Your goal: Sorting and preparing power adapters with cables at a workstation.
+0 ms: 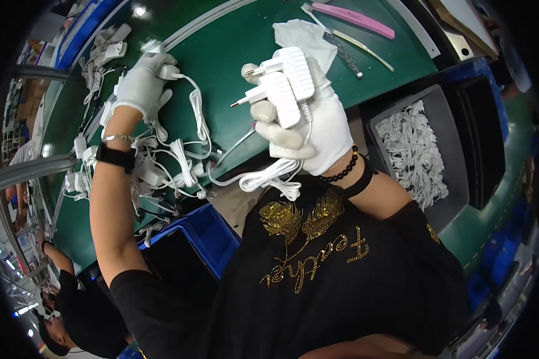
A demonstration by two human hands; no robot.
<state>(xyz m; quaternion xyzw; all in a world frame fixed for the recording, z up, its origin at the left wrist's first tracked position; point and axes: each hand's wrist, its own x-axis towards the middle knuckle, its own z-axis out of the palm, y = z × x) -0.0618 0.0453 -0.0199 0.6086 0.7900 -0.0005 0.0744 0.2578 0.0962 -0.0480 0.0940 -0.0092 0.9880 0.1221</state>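
Observation:
Both my hands wear white gloves. In my right hand (326, 122) are two white power adapters, an upper one (297, 75) and a lower one (281, 102), side by side with their two-pin plugs pointing left. A bundled white cable (272, 179) hangs below that hand. My left hand (139, 87) reaches to the far left of the green table, its fingers closed round another white adapter (170, 72), mostly hidden by the glove. From this one a tied white cable (199, 113) trails down. Beneath my left wrist lies a tangled heap of adapters and cables (153, 173).
More adapters (111, 51) lie at the far left. A white cloth (302, 39), a pink strip (356, 21) and thin tools rest at the back. On the right, a grey bin (455, 143) holds many small white pieces. A blue bin (206, 236) stands below the table edge. People sit at left.

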